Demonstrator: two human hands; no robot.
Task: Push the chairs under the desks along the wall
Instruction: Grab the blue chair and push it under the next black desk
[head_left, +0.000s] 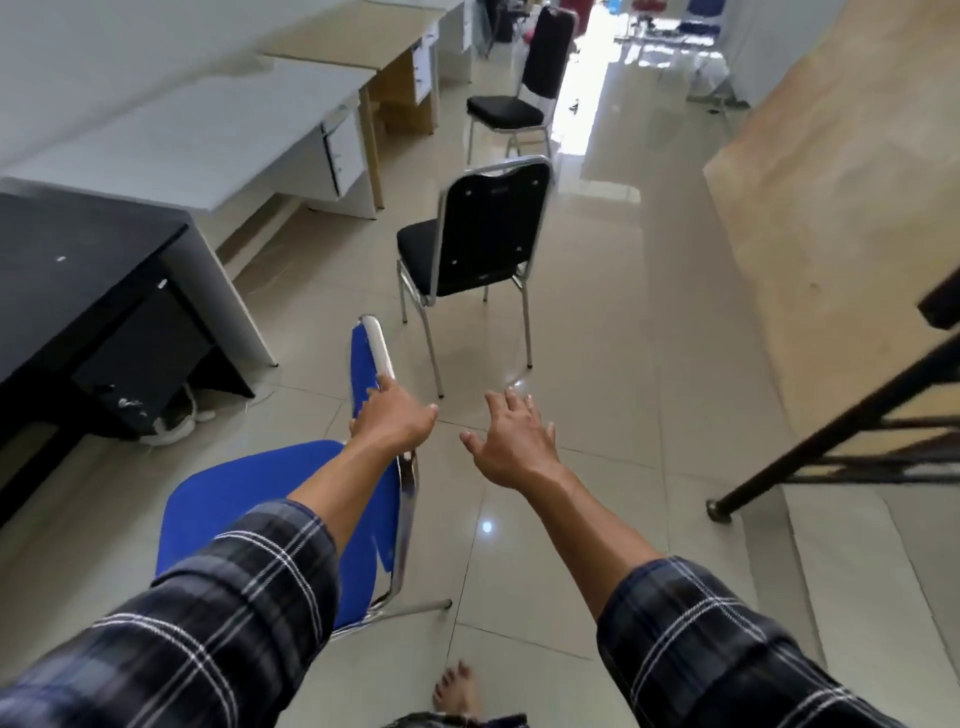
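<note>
Your left hand grips the chrome-framed blue plastic chair at its backrest top; your right hand hovers released, fingers spread, beside it.

Bright daylight glares off the far floor; sleeves blurred, edges warped.

The left hand grips the chrome top rail of the blue chair, which stands beside the black desk. The right hand hovers open over the tiled floor. Two black chairs stand farther along, out from the white desk.
</note>
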